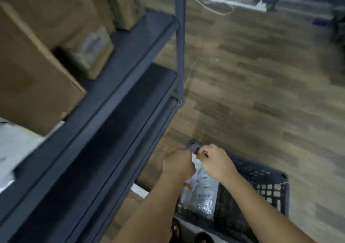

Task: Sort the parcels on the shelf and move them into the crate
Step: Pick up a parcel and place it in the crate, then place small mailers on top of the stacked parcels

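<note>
A black perforated crate [261, 188] stands on the floor at the lower right, beside the dark metal shelf [119, 85]. Over the crate hangs a clear bubble-wrap parcel [200, 192], its lower end inside the crate. My left hand [177, 165] and my right hand [214, 160] both pinch the parcel's top edge, fingers curled, close together above the crate's far rim. Brown cardboard parcels sit on the shelf's upper tier: a large box [31, 78], a small taped box [89, 54] and another box [125, 7] further back. The picture is blurred.
A white plastic parcel [13, 149] lies at the left end of the shelf. The lower tiers [112, 134] show dark boards. The wooden floor [261, 74] stretches to the right. A white cable [214, 7] and dark furniture legs [336, 27] lie at the far top.
</note>
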A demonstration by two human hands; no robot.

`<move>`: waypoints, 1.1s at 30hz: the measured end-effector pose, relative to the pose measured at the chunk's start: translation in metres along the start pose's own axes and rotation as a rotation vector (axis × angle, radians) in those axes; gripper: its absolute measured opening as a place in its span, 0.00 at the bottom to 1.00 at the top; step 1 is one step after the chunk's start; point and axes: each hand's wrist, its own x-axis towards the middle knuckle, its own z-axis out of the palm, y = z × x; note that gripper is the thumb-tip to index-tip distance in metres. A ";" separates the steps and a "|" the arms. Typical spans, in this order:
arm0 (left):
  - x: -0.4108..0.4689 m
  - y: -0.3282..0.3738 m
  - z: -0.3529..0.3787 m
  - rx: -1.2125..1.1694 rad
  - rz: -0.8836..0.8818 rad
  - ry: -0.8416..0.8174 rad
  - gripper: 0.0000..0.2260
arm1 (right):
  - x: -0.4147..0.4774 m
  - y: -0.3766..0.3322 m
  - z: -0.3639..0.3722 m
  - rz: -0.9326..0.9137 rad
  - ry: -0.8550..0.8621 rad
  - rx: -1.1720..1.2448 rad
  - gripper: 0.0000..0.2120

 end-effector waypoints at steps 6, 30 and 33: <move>-0.117 -0.042 -0.134 -0.125 -0.158 0.207 0.13 | -0.059 -0.133 -0.062 -0.224 -0.038 -0.084 0.12; -0.286 -0.345 -0.181 -0.505 -0.611 0.263 0.12 | -0.108 -0.459 0.075 -0.525 0.024 0.075 0.17; -0.280 -0.366 -0.199 -0.494 -0.592 0.315 0.12 | -0.095 -0.484 0.072 -0.492 0.025 -0.042 0.22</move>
